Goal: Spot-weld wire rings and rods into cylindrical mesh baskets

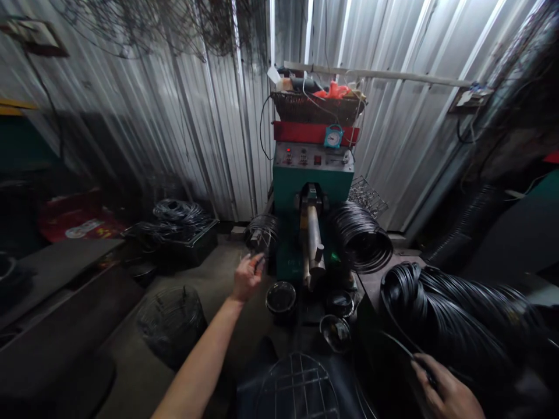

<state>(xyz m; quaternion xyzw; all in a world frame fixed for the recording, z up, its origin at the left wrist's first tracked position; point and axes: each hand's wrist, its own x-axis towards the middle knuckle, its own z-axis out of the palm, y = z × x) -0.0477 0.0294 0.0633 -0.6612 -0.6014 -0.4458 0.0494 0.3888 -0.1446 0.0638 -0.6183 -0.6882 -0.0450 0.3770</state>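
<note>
My left hand (250, 276) reaches forward, fingers curled, just below a bunch of wire rings (262, 228) at the left of a green machine (286, 186). What its fingers hold, if anything, I cannot make out. At the lower right my right hand (448, 387) is closed on a thin wire (398, 343) that points up and left. A large bundle of black wire rings (454, 314) lies beside that hand. A round wire grid (301, 384) rests at my lap. Between the hands, the machine's metal arm (313, 233) sticks out towards me.
More wire rings (364, 238) hang at the machine's right. Small tubs (280, 298) stand below the arm. A wire basket (172, 320) and a dark crate (201, 241) of wire coils are at left. A filled basket (312, 107) tops the machine, before a corrugated wall (209, 134).
</note>
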